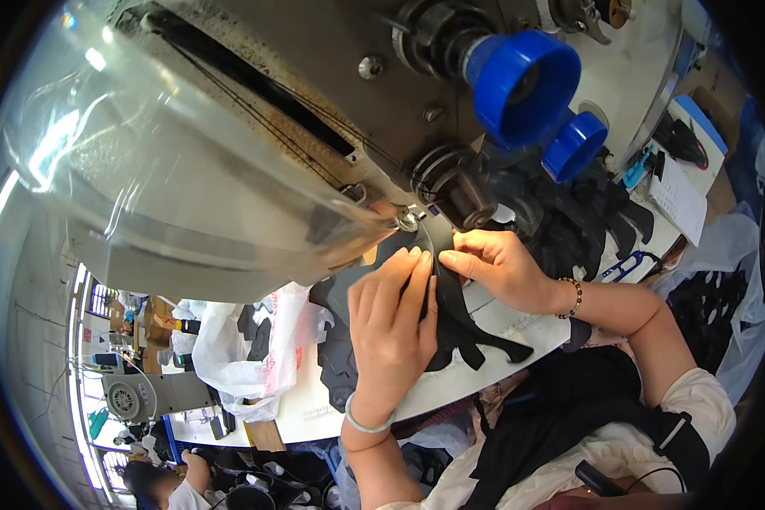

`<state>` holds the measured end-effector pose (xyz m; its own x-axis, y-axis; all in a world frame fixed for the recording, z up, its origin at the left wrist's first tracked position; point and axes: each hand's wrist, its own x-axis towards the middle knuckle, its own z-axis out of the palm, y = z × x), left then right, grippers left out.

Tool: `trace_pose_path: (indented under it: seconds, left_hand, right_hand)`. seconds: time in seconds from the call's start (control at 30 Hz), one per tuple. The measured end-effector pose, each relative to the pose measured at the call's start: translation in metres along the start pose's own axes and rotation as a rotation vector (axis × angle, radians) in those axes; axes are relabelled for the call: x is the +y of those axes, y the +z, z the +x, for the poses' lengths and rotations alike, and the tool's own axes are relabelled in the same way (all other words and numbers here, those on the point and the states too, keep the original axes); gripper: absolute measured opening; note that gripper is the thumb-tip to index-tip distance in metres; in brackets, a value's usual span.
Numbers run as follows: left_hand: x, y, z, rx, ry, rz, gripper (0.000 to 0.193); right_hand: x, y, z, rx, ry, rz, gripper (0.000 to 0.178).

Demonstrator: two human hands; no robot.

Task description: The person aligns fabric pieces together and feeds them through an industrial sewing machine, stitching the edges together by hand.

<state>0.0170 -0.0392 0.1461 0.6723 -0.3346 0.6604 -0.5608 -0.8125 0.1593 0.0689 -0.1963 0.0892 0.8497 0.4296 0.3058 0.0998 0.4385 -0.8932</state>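
Observation:
Below the head of an industrial sewing machine, both hands work on a flat, dark grey-black cut piece of material with curved strips. My left hand, wearing a pale bangle, holds the piece's left side, its fingers close together and fingertips by the seam line. From the right, my right hand, with a beaded bracelet, pinches the edge between thumb and forefinger. A shiny presser part sits just beyond the fingertips. Whether the needle is in the material is hidden.
Dark cut pieces lie heaped behind my right hand. Blue round caps jut from the machine. A plastic bag stands left on the white table. Blue-handled snips lie right. Another person sits at lower left.

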Motion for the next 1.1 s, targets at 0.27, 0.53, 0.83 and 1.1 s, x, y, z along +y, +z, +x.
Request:
trace_pose_path:
  seconds: [0.27,0.53,0.83,1.1]
  left_hand:
    - [0.004,0.005,0.0,-0.02,0.171,0.241,0.024]
    - [0.001,0.001,-0.001,-0.053,0.235,0.273,0.024]
    - [0.001,0.005,0.005,-0.082,0.224,0.283,0.028]
    - [-0.012,0.009,0.007,-0.021,0.124,0.23,0.028]
  right_hand:
    - [0.003,-0.003,-0.001,-0.003,-0.008,-0.056,0.024]
    - [0.006,0.0,-0.004,0.033,0.035,-0.029,0.017]
    - [0.009,-0.004,-0.002,0.077,0.023,-0.058,0.016]
    - [0.008,0.0,-0.003,0.06,0.063,-0.057,0.014]
